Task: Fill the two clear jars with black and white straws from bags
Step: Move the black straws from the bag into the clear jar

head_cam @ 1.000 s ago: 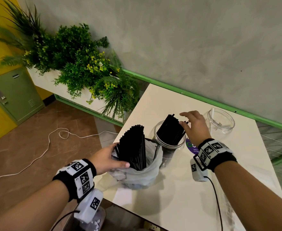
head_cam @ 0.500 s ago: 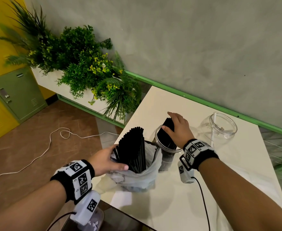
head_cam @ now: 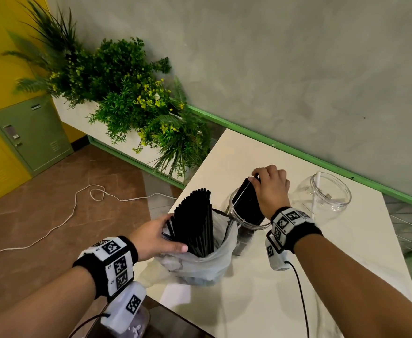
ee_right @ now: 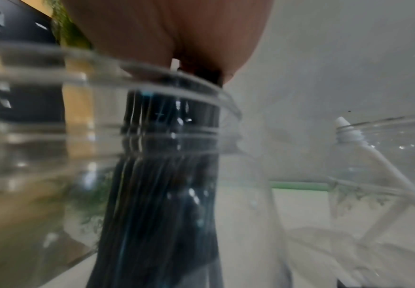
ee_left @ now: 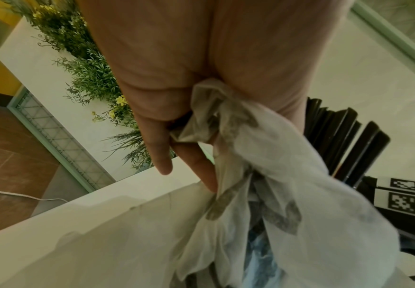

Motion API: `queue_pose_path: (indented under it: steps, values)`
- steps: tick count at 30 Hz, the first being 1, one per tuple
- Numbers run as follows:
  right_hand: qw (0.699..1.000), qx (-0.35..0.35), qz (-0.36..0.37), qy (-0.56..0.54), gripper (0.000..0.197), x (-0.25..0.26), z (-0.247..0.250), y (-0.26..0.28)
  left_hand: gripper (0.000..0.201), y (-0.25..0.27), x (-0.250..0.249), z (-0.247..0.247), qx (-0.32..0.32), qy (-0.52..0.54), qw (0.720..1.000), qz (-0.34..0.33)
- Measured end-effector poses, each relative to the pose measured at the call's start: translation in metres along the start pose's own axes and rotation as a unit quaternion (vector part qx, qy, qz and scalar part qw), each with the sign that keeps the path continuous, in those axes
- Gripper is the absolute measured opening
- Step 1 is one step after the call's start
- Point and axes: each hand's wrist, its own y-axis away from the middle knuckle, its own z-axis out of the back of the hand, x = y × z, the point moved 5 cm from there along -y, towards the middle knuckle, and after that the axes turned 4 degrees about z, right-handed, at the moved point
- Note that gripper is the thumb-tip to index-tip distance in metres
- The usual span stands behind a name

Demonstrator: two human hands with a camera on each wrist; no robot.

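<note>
Black straws (head_cam: 247, 201) stand in the near jar (head_cam: 242, 217), right hand (head_cam: 272, 186) fingers curled over their tops; left hand (head_cam: 155, 236) grips the bag (head_cam: 207, 262).

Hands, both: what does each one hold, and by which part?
Left hand grips the plastic bag at its bunched rim. Right hand holds the black straws by their top ends.
</note>
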Motion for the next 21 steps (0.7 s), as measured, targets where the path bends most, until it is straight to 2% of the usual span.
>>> queue_pose_path:
  steps: [4,7,9,12,14,16,21]
  values:
    - [0.999,0.03,0.001,-0.031,0.03,-0.005,-0.011,0.004,0.124,0.0,0.0,-0.001,0.001,0.004,1.0,0.0]
    - [0.997,-0.011,0.006,-0.073,0.037,-0.005,-0.006,0.007,0.125,-0.001,-0.001,-0.001,0.002,0.003,1.0,-0.004]
    - [0.997,-0.021,0.035,-0.071,0.049,-0.004,-0.001,0.01,0.124,-0.001,-0.001,-0.001,0.004,0.006,1.0,-0.002]
    - [0.995,0.03,0.09,-0.022,0.056,-0.002,-0.007,0.012,0.122,0.0,-0.002,-0.001,0.001,0.005,1.0,-0.007]
    - [0.993,0.041,0.108,-0.011,0.046,-0.003,-0.012,0.011,0.123,0.0,-0.002,-0.001,-0.004,-0.008,1.0,-0.01]
    - [0.996,0.019,0.083,-0.042,0.032,-0.006,-0.014,0.008,0.125,-0.001,0.001,-0.001,-0.006,-0.02,1.0,-0.004]
    - [0.992,-0.045,0.035,-0.116,0.019,-0.013,-0.012,0.003,0.126,-0.002,0.006,-0.002,-0.004,-0.027,1.0,0.003]
